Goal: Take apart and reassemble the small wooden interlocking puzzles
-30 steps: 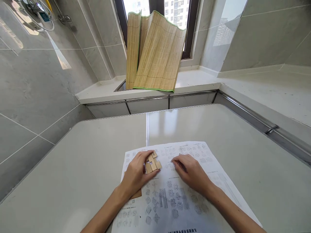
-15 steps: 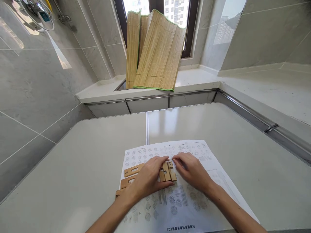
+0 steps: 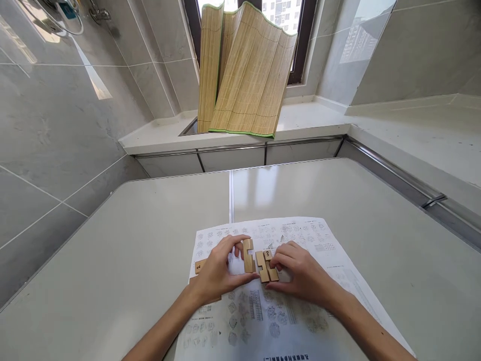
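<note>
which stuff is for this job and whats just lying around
For the job:
notched wooden piece in left hand
wooden pieces at right hand
partly covered pieces by left hand
probably the printed sheet

Just around:
slatted mat
wall fitting

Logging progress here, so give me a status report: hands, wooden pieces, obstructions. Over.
Left hand gripping a notched wooden piece. Right hand touching neighbouring pieces, one marked 3. Printed sheet underneath; nothing seen blocking.

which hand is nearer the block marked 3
Right. The right hand is at the right edge of the marked block; the left hand is farther left, holding another block.
</note>
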Demonstrator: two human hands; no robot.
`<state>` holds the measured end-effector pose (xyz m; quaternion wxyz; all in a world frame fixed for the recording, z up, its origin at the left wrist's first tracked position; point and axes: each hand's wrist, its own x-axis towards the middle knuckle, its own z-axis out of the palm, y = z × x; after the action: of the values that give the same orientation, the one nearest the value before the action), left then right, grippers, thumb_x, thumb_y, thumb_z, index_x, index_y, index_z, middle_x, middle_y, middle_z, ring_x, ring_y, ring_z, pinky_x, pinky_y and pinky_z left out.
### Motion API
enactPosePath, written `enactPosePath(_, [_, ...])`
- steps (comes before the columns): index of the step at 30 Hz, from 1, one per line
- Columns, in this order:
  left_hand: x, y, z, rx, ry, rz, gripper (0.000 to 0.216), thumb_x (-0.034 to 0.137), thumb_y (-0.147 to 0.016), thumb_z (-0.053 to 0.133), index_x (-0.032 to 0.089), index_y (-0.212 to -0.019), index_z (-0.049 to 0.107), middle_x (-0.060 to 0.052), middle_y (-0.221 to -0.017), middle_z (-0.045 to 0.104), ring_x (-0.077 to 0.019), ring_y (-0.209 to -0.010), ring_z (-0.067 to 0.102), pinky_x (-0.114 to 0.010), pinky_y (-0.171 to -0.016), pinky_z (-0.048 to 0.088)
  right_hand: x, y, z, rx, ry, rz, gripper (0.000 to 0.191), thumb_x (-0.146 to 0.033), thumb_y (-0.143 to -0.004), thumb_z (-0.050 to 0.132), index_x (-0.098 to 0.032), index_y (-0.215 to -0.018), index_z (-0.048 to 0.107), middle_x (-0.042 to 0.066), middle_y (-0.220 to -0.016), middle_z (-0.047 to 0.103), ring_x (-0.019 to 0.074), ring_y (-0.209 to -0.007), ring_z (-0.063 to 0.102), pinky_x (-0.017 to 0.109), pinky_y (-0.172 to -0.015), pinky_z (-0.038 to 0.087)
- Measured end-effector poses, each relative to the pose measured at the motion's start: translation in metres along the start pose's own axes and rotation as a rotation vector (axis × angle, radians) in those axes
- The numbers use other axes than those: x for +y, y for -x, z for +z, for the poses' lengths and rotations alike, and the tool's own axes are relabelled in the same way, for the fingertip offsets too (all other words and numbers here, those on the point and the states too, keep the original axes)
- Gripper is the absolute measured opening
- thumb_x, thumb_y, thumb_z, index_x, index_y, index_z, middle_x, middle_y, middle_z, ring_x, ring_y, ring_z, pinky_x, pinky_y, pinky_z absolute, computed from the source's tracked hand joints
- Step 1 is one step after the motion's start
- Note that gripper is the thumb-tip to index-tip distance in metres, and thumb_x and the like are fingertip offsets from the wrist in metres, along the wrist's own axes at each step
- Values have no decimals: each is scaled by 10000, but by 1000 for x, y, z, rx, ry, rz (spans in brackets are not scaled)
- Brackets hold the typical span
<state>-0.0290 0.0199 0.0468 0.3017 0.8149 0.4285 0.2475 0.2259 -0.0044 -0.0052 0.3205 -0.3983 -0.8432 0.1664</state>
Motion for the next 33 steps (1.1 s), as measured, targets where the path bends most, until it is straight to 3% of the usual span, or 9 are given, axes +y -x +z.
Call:
enactPosePath(5, [2, 1, 1, 20, 222, -113, 685, 440, -812, 811, 281, -1396, 489, -11, -957, 556, -156, -808, 515, -237, -609, 409, 0, 0, 0, 45, -48, 30, 214, -388, -873, 791, -232, -930, 656, -8, -730, 642, 183, -686, 581, 328, -691, 450])
enactPosePath(11, [-1, -4, 0, -16, 633, -110, 672, 317, -861, 793, 255, -1431, 443, -81, -1134, 661, -199, -1044, 602, -346, -949, 482, -5, -2, -9, 156, -271, 287, 260, -465, -933, 697, -234, -1052, 701, 12, -784, 661, 187, -732, 625, 315, -702, 513])
enactPosePath(15, [-7, -6, 1, -80, 901, -152, 711, 274, -821, 836, 249, -1422, 456, -118, -1243, 649, -252, -1205, 616, -406, -1040, 493, -7, -5, -15, 140, -472, 391, 302, -486, -946, 669, -259, -1138, 725, 25, -860, 686, 206, -835, 659, 331, -779, 554])
enactPosePath(19, [-3, -4, 0, -143, 962, -224, 720, 275, -805, 851, 248, -1417, 472, -117, -1250, 653, -261, -1184, 653, -432, -1047, 511, -8, -6, -16, 52, -639, 390, 338, -485, -964, 646, -267, -1210, 724, 49, -932, 718, 214, -853, 672, 375, -825, 569])
enactPosePath(25, [10, 0, 1, -313, 1019, -216, 723, 257, -891, 774, 283, -1500, 386, -94, -1132, 687, -229, -1065, 696, -444, -1001, 514, -9, -6, -13, -17, -848, 396, 326, -472, -946, 685, -255, -1190, 684, 62, -984, 729, 200, -823, 678, 337, -730, 573])
enactPosePath(29, [16, 0, 2, -396, 1046, -185, 758, 269, -939, 719, 315, -1563, 292, -79, -1105, 668, -205, -1014, 689, -453, -998, 498, -9, -5, -14, -5, -782, 416, 297, -451, -953, 683, -259, -1179, 685, 24, -853, 694, 184, -756, 658, 350, -749, 557])
enactPosePath(33, [14, 0, 5, -418, 1065, -182, 796, 288, -926, 733, 329, -1576, 274, -76, -1117, 639, -204, -993, 685, -454, -982, 505, -9, -5, -12, 70, -706, 372, 244, -415, -932, 716, -252, -1113, 701, 28, -866, 682, 194, -796, 653, 366, -776, 560])
